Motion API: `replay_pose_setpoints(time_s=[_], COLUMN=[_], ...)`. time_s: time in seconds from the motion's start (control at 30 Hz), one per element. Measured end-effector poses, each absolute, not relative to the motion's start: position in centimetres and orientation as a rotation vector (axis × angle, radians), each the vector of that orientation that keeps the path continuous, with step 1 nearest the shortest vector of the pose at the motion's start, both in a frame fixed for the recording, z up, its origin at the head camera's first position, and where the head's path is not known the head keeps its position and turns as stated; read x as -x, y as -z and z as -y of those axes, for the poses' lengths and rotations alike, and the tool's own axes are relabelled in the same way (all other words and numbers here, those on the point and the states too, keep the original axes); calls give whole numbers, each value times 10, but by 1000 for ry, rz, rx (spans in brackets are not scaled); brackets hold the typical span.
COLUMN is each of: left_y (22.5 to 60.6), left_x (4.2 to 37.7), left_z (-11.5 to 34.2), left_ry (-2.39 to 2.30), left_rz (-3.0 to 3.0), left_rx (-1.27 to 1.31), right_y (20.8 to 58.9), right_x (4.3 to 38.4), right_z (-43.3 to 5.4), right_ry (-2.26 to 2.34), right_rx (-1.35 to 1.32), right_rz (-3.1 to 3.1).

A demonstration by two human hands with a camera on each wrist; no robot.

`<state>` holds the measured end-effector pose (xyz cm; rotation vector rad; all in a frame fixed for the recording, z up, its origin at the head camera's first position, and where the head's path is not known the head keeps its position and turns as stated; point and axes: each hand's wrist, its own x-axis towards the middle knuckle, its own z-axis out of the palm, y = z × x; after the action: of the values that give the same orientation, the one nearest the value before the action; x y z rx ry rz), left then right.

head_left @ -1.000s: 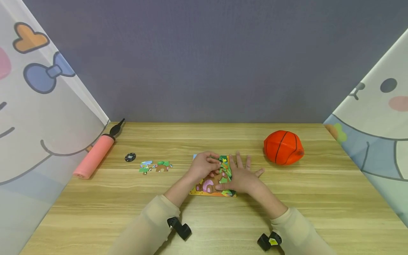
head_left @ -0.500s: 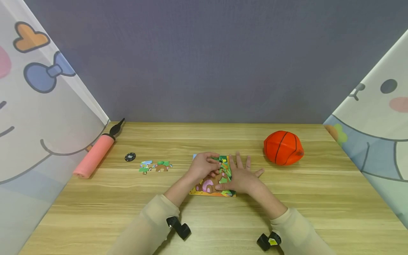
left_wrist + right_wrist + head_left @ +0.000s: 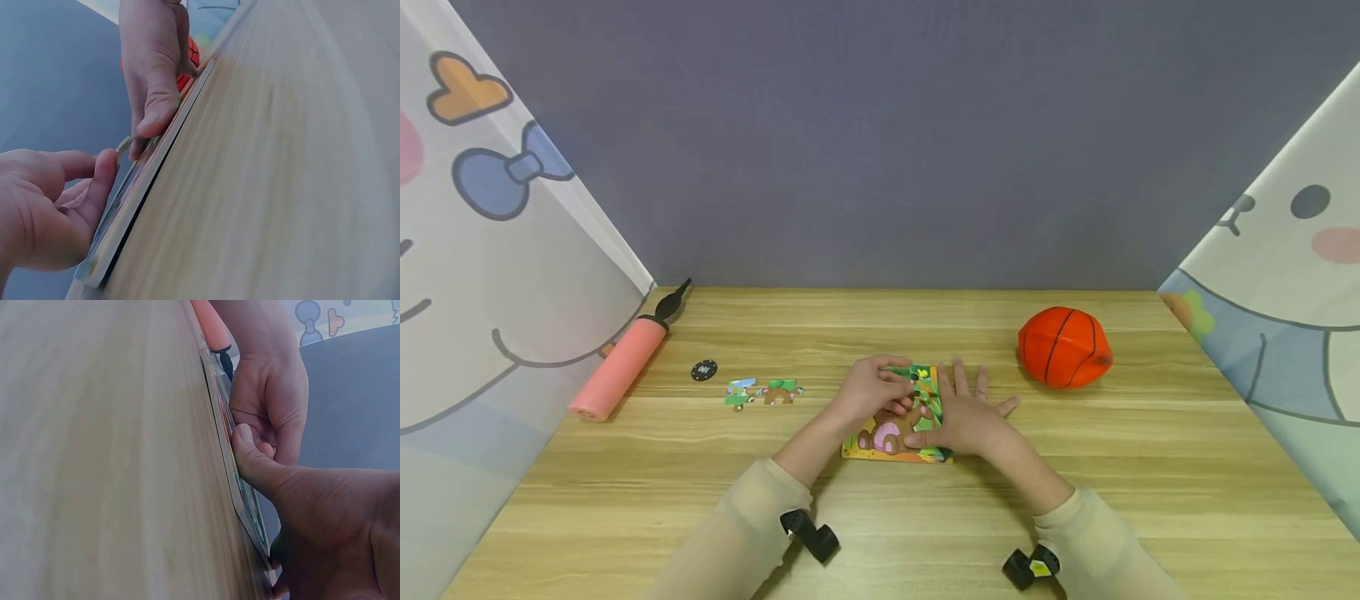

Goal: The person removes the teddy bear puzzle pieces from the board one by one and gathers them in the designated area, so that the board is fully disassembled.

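Note:
A flat jigsaw puzzle board with a brown bear picture lies on the table in the head view. My left hand is over its upper left part. Between that hand's thumb and fingertip, in the left wrist view, a small puzzle piece is pinched, tilted just above the board. My right hand spreads its fingers over the board's right edge, the thumb resting on the bear. In the right wrist view the left hand's fingertips are partly hidden behind the right thumb.
Two loose puzzle pieces lie left of the board, near a black round chip. A pink hand pump lies at the far left. A dented red ball sits at the back right. A grey wall rises behind the table.
My left wrist and forearm have shifted slightly left, the fingers staying over the board. The right hand and the loose things keep their places; the head view has drifted a little.

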<state>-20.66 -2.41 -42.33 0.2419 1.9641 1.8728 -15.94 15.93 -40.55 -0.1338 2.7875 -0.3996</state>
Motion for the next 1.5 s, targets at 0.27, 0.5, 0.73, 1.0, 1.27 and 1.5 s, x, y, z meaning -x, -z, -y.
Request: replay_pose_setpoints(time_s=[0.27, 0.5, 0.73, 1.0, 1.27, 1.5], left_y=[422, 420, 421, 421, 420, 423], left_x=[206, 205, 206, 206, 204, 202], left_z=[32, 40, 53, 68, 83, 95], left_ry=[-1870, -1882, -1866, -1900, -1904, -1889], left_rz=[-1974, -1950, -1986, -1960, -1971, -1995], left_rx=[-268, -271, -255, -225, -196, -228], right_y=[405, 405, 405, 405, 406, 407], right_x=[158, 159, 159, 158, 159, 159], right_z=[-159, -160, -159, -159, -158, -158], right_ry=[401, 419, 405, 409, 408, 413], right_rx=[129, 119, 114, 114, 114, 117], right_rz=[-2787, -2779, -2781, -2786, -2791, -2790])
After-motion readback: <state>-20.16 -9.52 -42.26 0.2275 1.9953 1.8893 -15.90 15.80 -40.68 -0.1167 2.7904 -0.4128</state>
